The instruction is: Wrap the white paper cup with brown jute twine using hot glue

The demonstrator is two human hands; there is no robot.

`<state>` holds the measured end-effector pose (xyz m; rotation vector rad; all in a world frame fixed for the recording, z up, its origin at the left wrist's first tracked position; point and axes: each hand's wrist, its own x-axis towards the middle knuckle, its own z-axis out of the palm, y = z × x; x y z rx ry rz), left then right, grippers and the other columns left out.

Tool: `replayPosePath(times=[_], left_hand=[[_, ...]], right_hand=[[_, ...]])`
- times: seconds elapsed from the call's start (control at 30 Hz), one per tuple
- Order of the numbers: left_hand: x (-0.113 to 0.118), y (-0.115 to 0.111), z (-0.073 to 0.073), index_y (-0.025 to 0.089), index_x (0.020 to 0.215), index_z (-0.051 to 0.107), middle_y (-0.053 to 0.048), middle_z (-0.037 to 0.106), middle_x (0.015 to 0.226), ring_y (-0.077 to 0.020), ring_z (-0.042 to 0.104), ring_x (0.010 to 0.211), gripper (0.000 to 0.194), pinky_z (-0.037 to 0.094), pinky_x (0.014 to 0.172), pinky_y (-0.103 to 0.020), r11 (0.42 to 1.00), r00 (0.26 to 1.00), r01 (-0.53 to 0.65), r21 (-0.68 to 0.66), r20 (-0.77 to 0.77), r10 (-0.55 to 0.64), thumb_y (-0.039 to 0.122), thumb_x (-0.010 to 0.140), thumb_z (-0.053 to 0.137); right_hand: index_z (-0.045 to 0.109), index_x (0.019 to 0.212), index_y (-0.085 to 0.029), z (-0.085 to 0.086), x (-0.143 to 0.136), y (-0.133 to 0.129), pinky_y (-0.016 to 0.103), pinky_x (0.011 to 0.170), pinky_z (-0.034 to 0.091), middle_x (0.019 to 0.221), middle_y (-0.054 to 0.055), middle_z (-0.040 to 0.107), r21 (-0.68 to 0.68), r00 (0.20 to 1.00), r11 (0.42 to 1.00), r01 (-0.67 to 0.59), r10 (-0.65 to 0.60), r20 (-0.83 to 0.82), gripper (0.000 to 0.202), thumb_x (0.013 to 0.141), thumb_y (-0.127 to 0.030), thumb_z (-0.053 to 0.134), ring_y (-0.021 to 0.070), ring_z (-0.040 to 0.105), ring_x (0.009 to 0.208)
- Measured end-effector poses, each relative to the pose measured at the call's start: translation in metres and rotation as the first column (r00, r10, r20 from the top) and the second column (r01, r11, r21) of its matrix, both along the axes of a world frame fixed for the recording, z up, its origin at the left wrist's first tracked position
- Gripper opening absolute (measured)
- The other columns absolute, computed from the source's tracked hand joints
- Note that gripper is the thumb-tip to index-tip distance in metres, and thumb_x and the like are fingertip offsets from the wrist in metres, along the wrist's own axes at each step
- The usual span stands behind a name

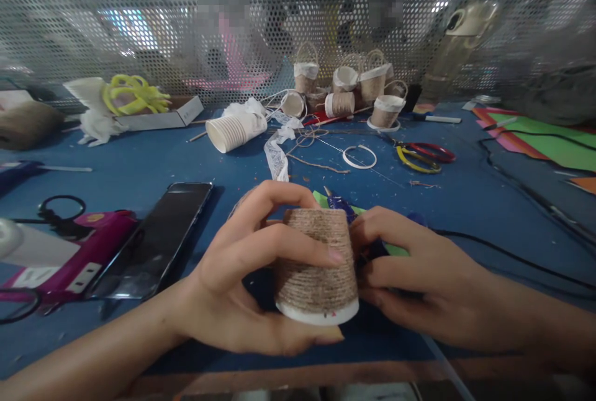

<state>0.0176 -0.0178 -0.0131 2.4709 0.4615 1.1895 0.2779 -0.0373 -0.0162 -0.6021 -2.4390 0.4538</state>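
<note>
My left hand point(261, 264) is wrapped round a paper cup point(319, 264) covered in coils of brown jute twine. The cup is upside down, its white rim showing at the lower end, with my thumb under the rim and fingers across the side. Close against the cup's right side is my right hand point(419, 277), its fingers curled and pressed together; their tips are partly hidden, and what they hold cannot be made out. Behind the cup, a blue glue gun point(341, 204) lies partly hidden over green paper point(395, 250), nozzle pointing away from me.
Several twine-wrapped cup baskets point(385, 110) stand at the back by a perforated metal screen point(261, 28). Stacked paper cups point(233, 131), lace point(278, 156), a white ring point(359, 157) and scissors point(421, 156) lie mid-table. A phone point(158, 239) and a magenta power strip point(93, 246) are at left.
</note>
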Motion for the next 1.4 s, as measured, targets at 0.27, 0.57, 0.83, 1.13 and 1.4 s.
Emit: replayPosePath(times=[0.27,0.57,0.83,1.13,1.4], left_hand=[[-0.002,0.001,-0.001,0.023,0.114,0.065,-0.011,0.054,0.123,-0.0279,0.061,0.115,0.044,0.057,0.098,-0.043,0.995,1.000,0.019,-0.099,-0.020,-0.021,0.039,0.079,0.087],[-0.004,-0.002,0.002,0.026,0.117,0.062,-0.011,0.052,0.129,-0.0329,0.056,0.123,0.043,0.050,0.107,-0.054,0.990,0.998,0.004,-0.142,-0.058,-0.013,0.031,0.079,0.081],[-0.005,0.002,-0.002,0.025,0.126,0.058,-0.014,0.050,0.131,-0.0352,0.052,0.127,0.052,0.049,0.108,-0.054,0.978,0.994,0.086,-0.189,-0.046,-0.096,0.030,0.079,0.079],[-0.007,0.011,-0.006,0.023,0.137,0.052,-0.014,0.052,0.131,-0.0326,0.051,0.131,0.063,0.045,0.113,-0.047,0.959,0.985,0.129,-0.252,-0.081,-0.153,0.040,0.083,0.080],[-0.009,0.009,-0.005,0.024,0.141,0.046,-0.015,0.055,0.134,-0.0318,0.058,0.128,0.064,0.056,0.103,-0.044,0.883,0.955,0.206,-0.421,-0.113,-0.276,0.038,0.086,0.076]], right_hand=[[0.065,0.086,-0.018,-0.004,0.001,0.002,0.034,0.084,0.051,0.098,0.006,0.066,0.038,1.000,0.999,0.012,-0.011,-0.027,0.016,0.101,-0.020,0.060,0.0173,0.060,0.094],[0.051,0.124,-0.024,-0.013,0.007,0.000,0.036,0.100,0.054,0.125,0.009,0.065,-0.043,0.977,0.990,0.136,-0.141,-0.159,0.062,0.079,-0.050,0.086,0.0224,0.063,0.119],[0.049,0.133,-0.022,-0.016,0.004,0.003,0.038,0.109,0.051,0.131,0.012,0.059,0.038,0.979,0.987,0.155,-0.148,-0.142,0.054,0.089,-0.032,0.078,0.0219,0.058,0.126],[0.054,0.129,-0.019,-0.009,0.011,0.007,0.035,0.097,0.056,0.119,0.011,0.069,0.067,0.991,0.991,0.119,-0.114,-0.074,0.058,0.088,-0.052,0.077,0.0220,0.065,0.113],[0.062,0.124,-0.015,-0.002,0.045,0.031,0.053,0.095,0.057,0.122,0.016,0.072,0.168,0.887,0.932,0.322,-0.359,0.291,0.038,0.086,-0.012,0.056,0.0324,0.070,0.113]])
